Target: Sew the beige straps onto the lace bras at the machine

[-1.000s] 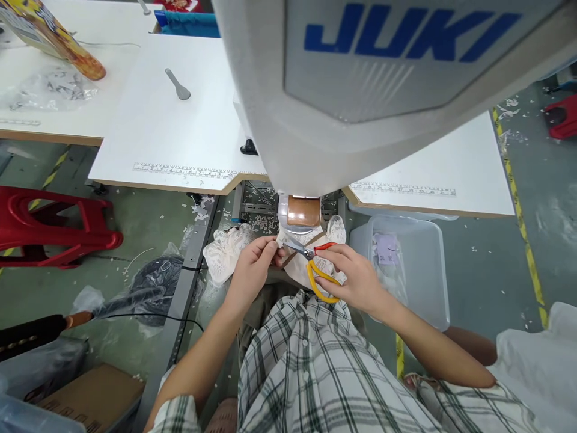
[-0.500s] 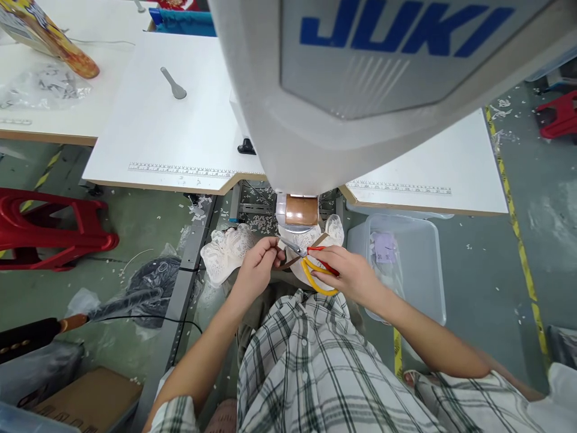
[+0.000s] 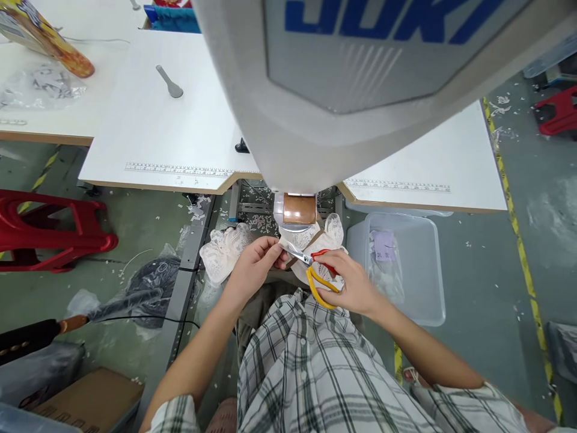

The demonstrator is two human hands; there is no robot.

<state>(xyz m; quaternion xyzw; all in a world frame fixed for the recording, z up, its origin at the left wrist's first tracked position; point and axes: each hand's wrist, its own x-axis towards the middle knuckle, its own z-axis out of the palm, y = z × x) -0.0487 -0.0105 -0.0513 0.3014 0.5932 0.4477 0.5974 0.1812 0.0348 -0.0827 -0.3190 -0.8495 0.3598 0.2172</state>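
Shiny metal scissor blades (image 3: 298, 254) meet lacy white cloth (image 3: 228, 249).

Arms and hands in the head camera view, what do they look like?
The left hand and right hand are bare, with no gloves or watch showing. The plaid sleeves are white with dark green and grey lines, ending around the elbows.

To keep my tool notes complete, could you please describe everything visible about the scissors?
The scissors have silvery metal blades and two handle loops, one red, one yellow, spread apart. The right hand holds them by the loops. The blades slant away from the body toward white fabric pinched in the left hand; whether the tips touch it is unclear.
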